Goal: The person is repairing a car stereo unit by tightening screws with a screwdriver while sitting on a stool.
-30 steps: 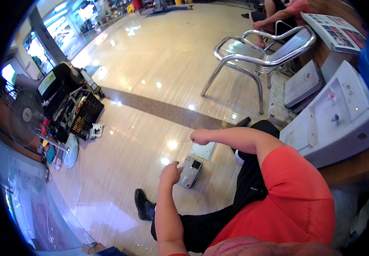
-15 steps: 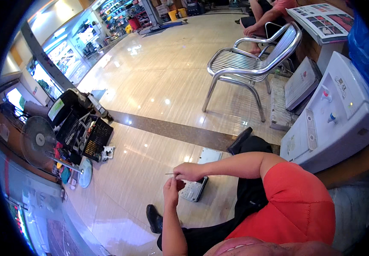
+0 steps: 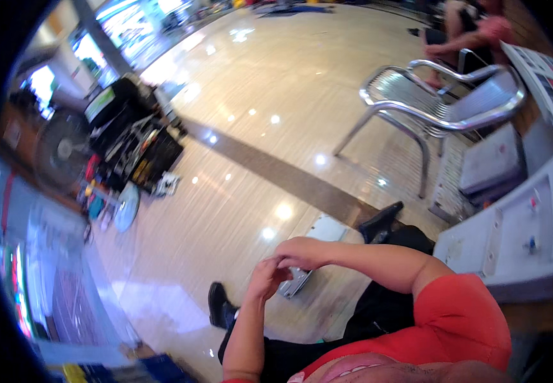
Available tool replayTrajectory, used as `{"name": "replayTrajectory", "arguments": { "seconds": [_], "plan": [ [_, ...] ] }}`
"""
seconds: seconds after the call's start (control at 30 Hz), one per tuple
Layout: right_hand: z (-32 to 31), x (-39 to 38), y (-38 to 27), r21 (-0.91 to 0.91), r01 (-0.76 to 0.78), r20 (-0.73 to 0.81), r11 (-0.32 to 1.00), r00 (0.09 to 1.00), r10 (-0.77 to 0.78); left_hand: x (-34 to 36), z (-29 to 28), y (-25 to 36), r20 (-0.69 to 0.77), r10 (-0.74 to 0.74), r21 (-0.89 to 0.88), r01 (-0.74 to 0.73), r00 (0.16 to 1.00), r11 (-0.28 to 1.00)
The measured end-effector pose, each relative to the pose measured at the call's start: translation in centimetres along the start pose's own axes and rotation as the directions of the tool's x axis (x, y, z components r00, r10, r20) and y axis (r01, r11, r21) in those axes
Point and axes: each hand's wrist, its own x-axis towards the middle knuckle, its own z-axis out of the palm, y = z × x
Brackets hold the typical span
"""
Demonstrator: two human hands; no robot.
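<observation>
Now, head view: my right hand (image 3: 300, 253) and left hand (image 3: 267, 278) meeting over silver box (image 3: 295, 284), both curling; whether gripping anything, I cannot tell. Box lying on floor (image 3: 225, 210) between boots (image 3: 380, 223), likely for easy reach; white panel (image 3: 327, 228) lying beyond. Versus half second ago: thin rod no longer showing, hands hiding more of box.

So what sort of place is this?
Probably a repair shop with a seating corner: a boxy metal unit on the shiny floor, a black crate of jumbled items, and a metal armchair near a white water dispenser.
</observation>
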Motion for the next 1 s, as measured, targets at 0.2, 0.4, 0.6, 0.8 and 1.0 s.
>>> {"name": "replayTrajectory", "arguments": {
  "seconds": [0.2, 0.4, 0.6, 0.8, 1.0],
  "plan": [
    [0.1, 0.3, 0.5, 0.352, -0.079, 0.017, 0.933, 0.997, 0.078, 0.1, -0.3, -0.9, 0.141, 0.029, -0.185, -0.003, 0.990, 0.983],
    [1.4, 1.5, 0.3, 0.441, -0.123, -0.104, 0.889, 0.977, 0.187, -0.2, -0.3, -0.8, 0.085, 0.059, -0.362, -0.025, 0.995, 0.932],
    [2.5, 2.4, 0.7, 0.607, -0.126, -0.162, 0.785, 0.947, 0.278, 0.6, -0.5, -1.1, 0.053, 0.137, -0.419, -0.103, 0.989, 0.902],
    [3.3, 2.5, -0.1, 0.125, 0.002, -0.409, 0.992, 0.911, 0.050, 0.7, -1.0, -1.4, -0.044, 0.128, -0.376, -0.135, 0.991, 0.917],
    [3.9, 2.5, 0.2, 0.011, 0.037, -0.482, 0.999, 0.876, -0.027, 1.6, -1.0, -2.1, -0.112, 0.114, -0.347, -0.146, 0.987, 0.926]
  ]
}}
